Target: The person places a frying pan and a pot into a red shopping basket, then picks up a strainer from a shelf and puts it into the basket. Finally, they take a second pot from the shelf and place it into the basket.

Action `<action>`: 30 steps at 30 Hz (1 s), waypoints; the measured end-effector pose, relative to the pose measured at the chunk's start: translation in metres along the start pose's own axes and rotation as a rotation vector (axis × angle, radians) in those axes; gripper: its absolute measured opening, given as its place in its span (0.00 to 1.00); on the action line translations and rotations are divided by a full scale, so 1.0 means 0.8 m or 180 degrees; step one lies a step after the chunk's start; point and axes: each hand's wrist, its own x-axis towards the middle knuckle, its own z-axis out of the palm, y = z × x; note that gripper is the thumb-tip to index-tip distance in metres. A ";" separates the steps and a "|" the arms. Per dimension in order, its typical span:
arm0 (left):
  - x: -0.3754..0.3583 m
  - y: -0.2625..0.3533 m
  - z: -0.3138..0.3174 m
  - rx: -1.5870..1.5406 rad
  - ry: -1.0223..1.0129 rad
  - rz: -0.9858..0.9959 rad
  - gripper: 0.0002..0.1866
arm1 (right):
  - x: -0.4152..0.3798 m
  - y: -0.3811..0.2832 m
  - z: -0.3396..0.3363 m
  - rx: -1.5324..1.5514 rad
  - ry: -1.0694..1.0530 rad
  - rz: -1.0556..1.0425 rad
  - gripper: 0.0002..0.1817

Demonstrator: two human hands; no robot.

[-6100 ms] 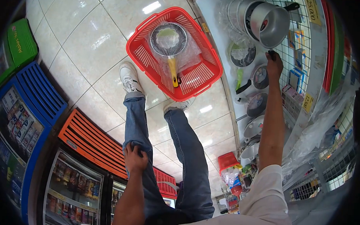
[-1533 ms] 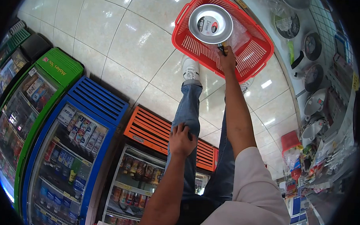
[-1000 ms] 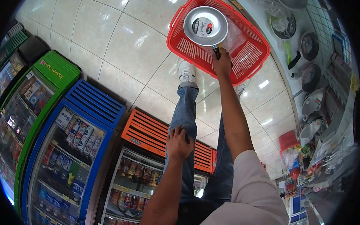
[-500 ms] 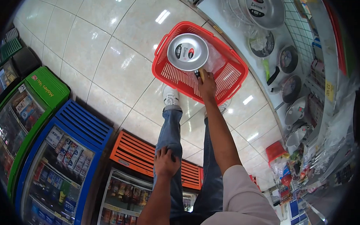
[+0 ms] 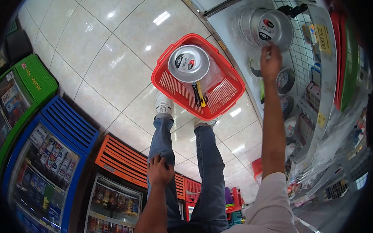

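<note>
As the head camera looks down over a red basket (image 5: 226,91) on the tiled floor, a silvery pan (image 5: 188,63) lies inside it, its black handle (image 5: 196,94) just beside a yellow handle (image 5: 201,93), with clear plastic wrap (image 5: 216,73) beside them. On the white shelf (image 5: 224,25), the right hand (image 5: 271,64) is at the lower edge of a similar labelled pan (image 5: 273,31), its fingers partly bent; I cannot tell whether they touch the rim or pinch anything. The left hand (image 5: 160,170) rests on the knee with fingers spread and bent, holding nothing visible. The shelf pan looks like thin metal, so I would judge it stiff and fairly light, its polished wall slippery and easily dented or scratched; a handle should give surer hold than the rim, where the weight would tip outward.
</note>
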 end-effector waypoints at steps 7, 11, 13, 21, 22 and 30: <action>-0.013 0.009 0.028 -0.0223 -0.0037 -0.0273 0.16 | 0.151 0.048 0.008 -0.2113 -0.0212 -0.0006 0.27; -0.020 0.012 0.046 -0.0210 0.0167 -0.0376 0.16 | 0.188 0.063 0.018 -0.2762 -0.0122 -0.0271 0.26; -0.025 0.017 0.051 -0.0223 0.0099 -0.0454 0.16 | 0.197 0.078 0.018 -0.3086 -0.0034 -0.0786 0.24; -0.031 0.017 0.071 -0.0154 -0.0011 -0.0562 0.15 | 0.212 0.113 -0.005 -0.3559 -0.0581 -0.0742 0.20; -0.032 0.016 0.072 -0.0147 -0.0014 -0.0560 0.15 | 0.208 0.116 -0.008 -0.3559 -0.0586 -0.0736 0.20; -0.035 0.013 0.078 -0.0097 0.0066 -0.0519 0.15 | 0.181 0.139 -0.038 -0.3518 -0.0350 -0.0346 0.17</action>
